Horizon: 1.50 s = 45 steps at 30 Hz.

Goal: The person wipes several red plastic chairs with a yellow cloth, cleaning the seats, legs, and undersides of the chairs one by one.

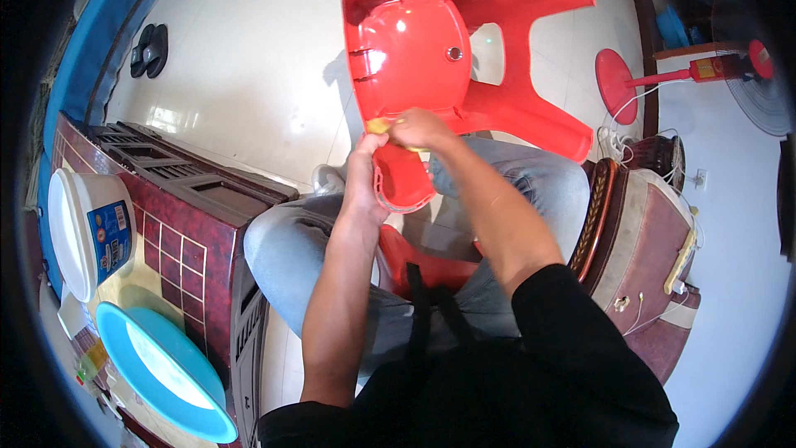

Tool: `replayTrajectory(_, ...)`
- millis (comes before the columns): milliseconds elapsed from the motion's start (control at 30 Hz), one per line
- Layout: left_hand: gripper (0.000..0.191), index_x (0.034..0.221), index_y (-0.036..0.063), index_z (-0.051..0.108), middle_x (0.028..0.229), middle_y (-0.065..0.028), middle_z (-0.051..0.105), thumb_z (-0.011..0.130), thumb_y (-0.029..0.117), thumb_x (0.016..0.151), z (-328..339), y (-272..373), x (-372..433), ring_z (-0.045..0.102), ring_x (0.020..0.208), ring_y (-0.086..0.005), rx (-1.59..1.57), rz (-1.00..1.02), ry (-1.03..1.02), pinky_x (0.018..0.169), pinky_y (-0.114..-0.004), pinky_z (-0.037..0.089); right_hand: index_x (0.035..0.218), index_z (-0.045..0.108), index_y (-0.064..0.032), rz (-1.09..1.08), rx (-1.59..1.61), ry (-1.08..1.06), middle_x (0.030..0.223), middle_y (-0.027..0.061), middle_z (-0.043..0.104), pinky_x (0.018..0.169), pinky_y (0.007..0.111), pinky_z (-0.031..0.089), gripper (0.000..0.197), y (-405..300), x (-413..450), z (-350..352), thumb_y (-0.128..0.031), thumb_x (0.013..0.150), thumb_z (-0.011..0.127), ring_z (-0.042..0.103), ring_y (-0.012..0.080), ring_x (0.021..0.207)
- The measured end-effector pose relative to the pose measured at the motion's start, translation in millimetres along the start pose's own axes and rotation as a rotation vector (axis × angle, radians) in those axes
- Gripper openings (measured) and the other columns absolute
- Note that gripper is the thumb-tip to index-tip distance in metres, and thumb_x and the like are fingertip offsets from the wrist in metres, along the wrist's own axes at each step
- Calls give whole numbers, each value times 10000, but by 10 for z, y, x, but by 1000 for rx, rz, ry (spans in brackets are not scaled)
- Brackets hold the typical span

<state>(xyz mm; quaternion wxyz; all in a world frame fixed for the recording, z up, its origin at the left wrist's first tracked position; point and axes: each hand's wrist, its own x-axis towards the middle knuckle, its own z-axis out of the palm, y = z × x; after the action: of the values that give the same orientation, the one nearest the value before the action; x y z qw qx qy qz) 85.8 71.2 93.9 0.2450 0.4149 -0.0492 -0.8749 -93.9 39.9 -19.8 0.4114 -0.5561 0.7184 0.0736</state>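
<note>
A red plastic chair (413, 87) lies tipped before me with its hollow underside towards me. My left hand (365, 165) grips the edge of its nearest leg (404, 180), thumb up by the joint with the seat. In my right hand (418, 127) is a yellow cloth or sponge (378, 126), pressed to the upper part of that same leg. The fingers cover most of it, so its exact kind is unclear. A round hole shows in the seat. The other legs point away to the right.
At left, a table (193, 236) bears a white lidded bucket (93, 230) and a blue basin (161, 367) with whitish contents. A red fan (659, 78), cables and a leather-covered seat (647, 249) stand right. Black slippers (150, 51) lie on the tiled floor.
</note>
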Motion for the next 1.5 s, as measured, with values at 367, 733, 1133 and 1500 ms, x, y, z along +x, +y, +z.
replayTrajectory(367, 681, 1366, -93, 456, 1270, -318, 589, 567, 304, 823, -41, 4, -73, 644, 1092, -490, -360, -152, -96, 919, -575, 572, 1033, 774, -117, -43, -54, -77, 1056, 167, 737, 850, 454, 537, 468, 265, -491, -508, -494, 815, 602, 698, 335, 1005)
replayTrajectory(733, 642, 1367, -55, 477, 1275, -287, 616, 599, 327, 865, -15, 62, -91, 672, 1061, -473, -168, -100, -137, 870, -537, 602, 1242, 721, -127, 477, -475, 17, 1353, 87, 664, 1006, 441, 508, 475, 651, -736, -1320, -409, 905, 543, 635, 260, 1246)
replayTrajectory(1133, 521, 1296, -5, 538, 1105, -230, 684, 569, 335, 902, -88, -39, 98, 716, 916, -415, 143, 42, -61, 732, -525, 614, 1074, 774, -159, 131, 90, -19, 1101, 167, 736, 895, 445, 545, 408, 122, -467, -274, -419, 792, 635, 691, 352, 1068)
replayTrajectory(1500, 426, 1242, 49, 591, 1155, -143, 673, 650, 301, 905, -123, -44, 90, 700, 1006, -292, -71, -129, -37, 864, -450, 602, 978, 730, -35, -193, 650, 109, 801, 143, 702, 672, 389, 547, 324, 102, -713, 8, -310, 830, 645, 699, 235, 745)
